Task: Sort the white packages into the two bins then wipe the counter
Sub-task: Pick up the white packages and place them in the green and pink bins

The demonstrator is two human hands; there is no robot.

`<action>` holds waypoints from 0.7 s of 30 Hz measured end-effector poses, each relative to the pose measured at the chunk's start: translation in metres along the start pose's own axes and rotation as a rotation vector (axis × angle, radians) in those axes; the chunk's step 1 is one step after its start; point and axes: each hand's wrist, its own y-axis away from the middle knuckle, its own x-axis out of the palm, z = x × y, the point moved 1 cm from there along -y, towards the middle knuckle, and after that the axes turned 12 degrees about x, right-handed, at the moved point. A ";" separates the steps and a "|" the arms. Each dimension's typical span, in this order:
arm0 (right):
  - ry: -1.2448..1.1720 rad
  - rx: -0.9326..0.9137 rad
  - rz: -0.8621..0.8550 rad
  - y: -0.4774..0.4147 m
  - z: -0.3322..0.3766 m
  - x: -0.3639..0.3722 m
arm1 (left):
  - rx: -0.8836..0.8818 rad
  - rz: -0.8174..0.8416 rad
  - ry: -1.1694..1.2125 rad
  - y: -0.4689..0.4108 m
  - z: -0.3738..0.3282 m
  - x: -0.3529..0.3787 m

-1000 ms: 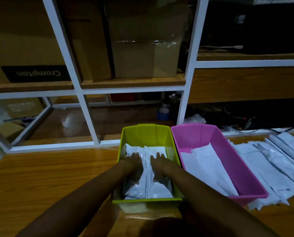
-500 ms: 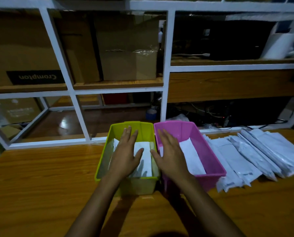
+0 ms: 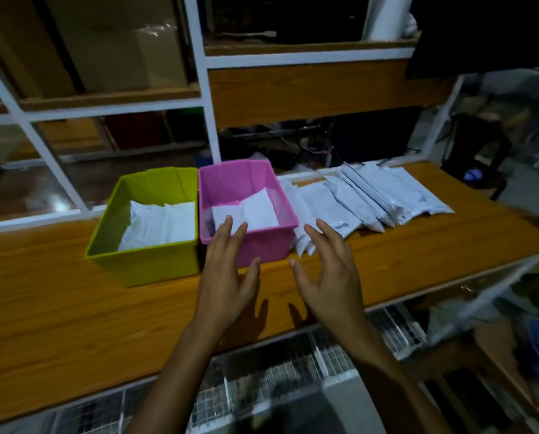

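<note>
1. The left hand hangs above the wooden counter, fingers straight and slightly spread, holding nothing. Its fingertips overlap the front rim of the pink bin.
2. The right hand, just beside it, is also empty, fingers spread and gently curved, with the tips near the closest end of the loose white packages.
3. The green bin stands against the pink bin's left side. It holds a first pile of packages; the pink bin holds a second pile.
4. The loose white packages overlap in a row on the counter, right of the pink bin.
5. Behind stands a white-framed shelf with cardboard boxes.
</note>
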 end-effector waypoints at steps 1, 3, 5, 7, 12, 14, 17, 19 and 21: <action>0.002 0.017 -0.004 0.002 -0.008 -0.007 | 0.002 0.015 0.004 0.000 -0.006 0.009; 0.003 0.046 -0.013 0.002 -0.026 -0.021 | 0.008 0.038 0.011 -0.004 -0.018 0.027; 0.003 0.064 -0.026 -0.003 -0.042 -0.031 | 0.004 0.053 0.022 -0.014 -0.026 0.044; -0.003 0.088 -0.036 -0.013 -0.058 -0.040 | 0.000 0.066 0.040 -0.026 -0.032 0.062; 0.028 0.128 -0.064 -0.050 -0.101 -0.055 | 0.001 0.094 0.104 -0.066 -0.040 0.114; 0.039 0.149 -0.073 -0.068 -0.119 -0.059 | 0.006 0.098 0.136 -0.084 -0.041 0.137; 0.049 0.188 -0.073 -0.101 -0.146 -0.068 | 0.015 0.109 0.167 -0.115 -0.038 0.171; 0.063 0.216 -0.067 -0.123 -0.164 -0.072 | 0.007 0.132 0.174 -0.135 -0.034 0.192; 0.064 0.239 -0.057 -0.145 -0.179 -0.075 | 0.010 0.156 0.182 -0.155 -0.032 0.211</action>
